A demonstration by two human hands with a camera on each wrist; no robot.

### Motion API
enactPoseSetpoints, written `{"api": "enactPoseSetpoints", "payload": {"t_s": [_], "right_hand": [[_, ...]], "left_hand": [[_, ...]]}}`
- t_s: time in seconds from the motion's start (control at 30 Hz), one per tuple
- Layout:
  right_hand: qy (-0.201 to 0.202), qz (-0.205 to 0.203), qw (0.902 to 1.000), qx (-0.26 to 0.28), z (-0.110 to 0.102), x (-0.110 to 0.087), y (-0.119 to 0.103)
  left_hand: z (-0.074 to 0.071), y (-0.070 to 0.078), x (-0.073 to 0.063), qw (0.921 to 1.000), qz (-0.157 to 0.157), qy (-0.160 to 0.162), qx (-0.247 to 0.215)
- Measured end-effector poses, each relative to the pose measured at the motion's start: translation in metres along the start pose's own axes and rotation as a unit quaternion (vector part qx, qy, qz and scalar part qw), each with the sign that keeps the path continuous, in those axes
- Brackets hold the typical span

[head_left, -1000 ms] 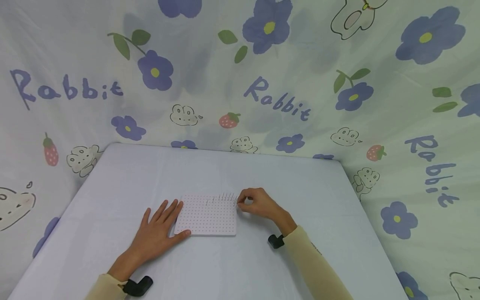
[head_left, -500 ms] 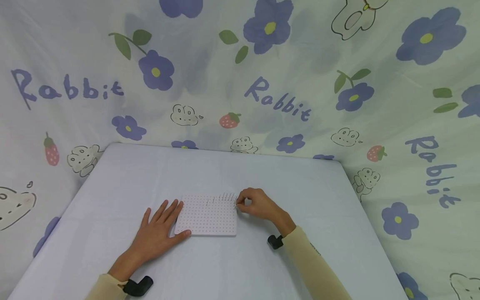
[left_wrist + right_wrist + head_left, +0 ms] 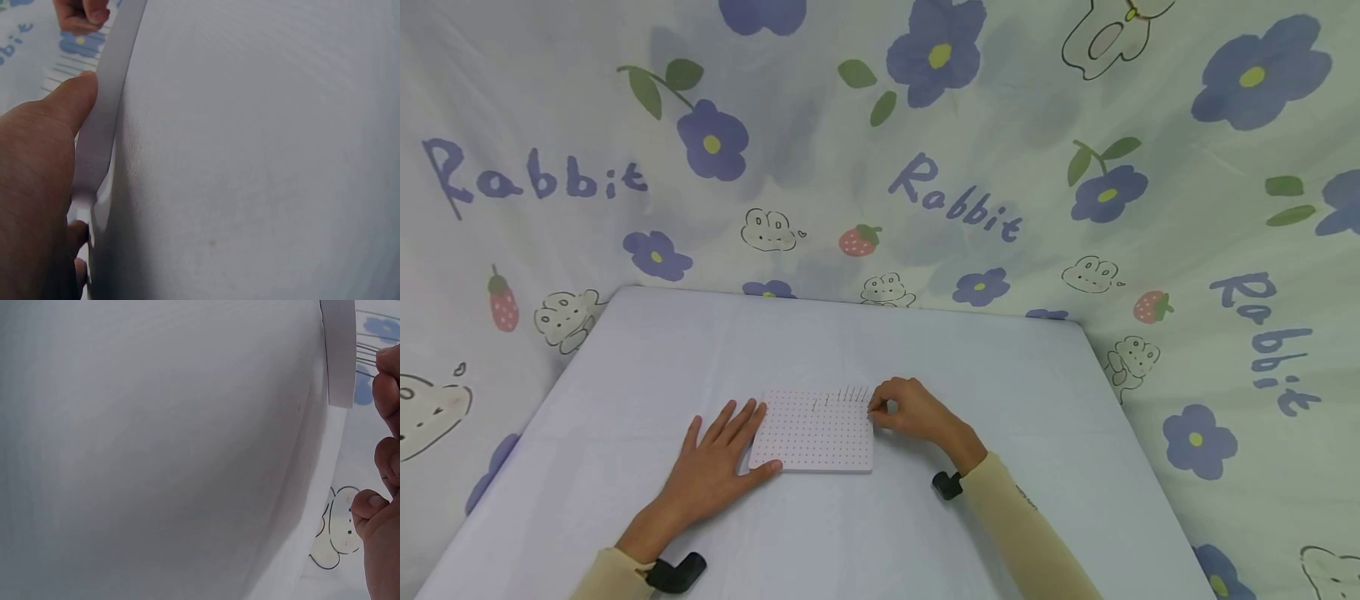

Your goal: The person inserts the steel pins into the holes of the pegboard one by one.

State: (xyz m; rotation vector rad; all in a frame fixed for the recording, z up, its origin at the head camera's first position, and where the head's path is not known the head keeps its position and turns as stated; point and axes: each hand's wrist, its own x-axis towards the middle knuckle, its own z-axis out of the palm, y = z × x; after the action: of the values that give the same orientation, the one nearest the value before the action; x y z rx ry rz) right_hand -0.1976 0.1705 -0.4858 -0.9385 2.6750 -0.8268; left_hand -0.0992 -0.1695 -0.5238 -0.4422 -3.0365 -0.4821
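A white board (image 3: 812, 442) dotted with a grid of small holes lies on the table. Thin needle-like pins (image 3: 847, 394) stand in a row along its far right edge, and a few more stand slightly left of them. My left hand (image 3: 711, 462) rests with spread fingers at the board's left side, its thumb on the near edge. At the far right corner, the thumb and index finger of my right hand (image 3: 917, 408) pinch a thin pin, mostly hidden by the fingertips. The right wrist view shows those fingers (image 3: 386, 394) beside several upright pins (image 3: 366, 355).
A white cloth covers the table (image 3: 985, 358) around the board. Behind and at both sides hangs a curtain (image 3: 820, 150) printed with flowers, rabbits and strawberries. Black wrist cameras (image 3: 677, 573) sit on both forearms.
My right hand has shifted slightly left at the board's far right corner, still pinching. The left hand and the board have not visibly moved.
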Motion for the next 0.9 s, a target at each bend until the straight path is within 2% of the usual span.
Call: {"api": "enactPoseSetpoints", "payload": {"t_s": [0.53, 0.77, 0.9], "right_hand": [[0.001, -0.010, 0.9997, -0.021, 0.001, 0.002, 0.002], [-0.003, -0.001, 0.9996, -0.030, -0.001, 0.000, 0.006], [0.006, 0.009, 0.9990, -0.043, -0.009, -0.003, 0.010]], "left_hand": [[-0.001, 0.001, -0.001, 1.0000, -0.003, -0.002, 0.000], [-0.004, 0.003, 0.002, 1.0000, -0.001, -0.006, 0.001], [-0.009, 0.000, 0.006, 0.9999, 0.006, -0.014, -0.008]]}}
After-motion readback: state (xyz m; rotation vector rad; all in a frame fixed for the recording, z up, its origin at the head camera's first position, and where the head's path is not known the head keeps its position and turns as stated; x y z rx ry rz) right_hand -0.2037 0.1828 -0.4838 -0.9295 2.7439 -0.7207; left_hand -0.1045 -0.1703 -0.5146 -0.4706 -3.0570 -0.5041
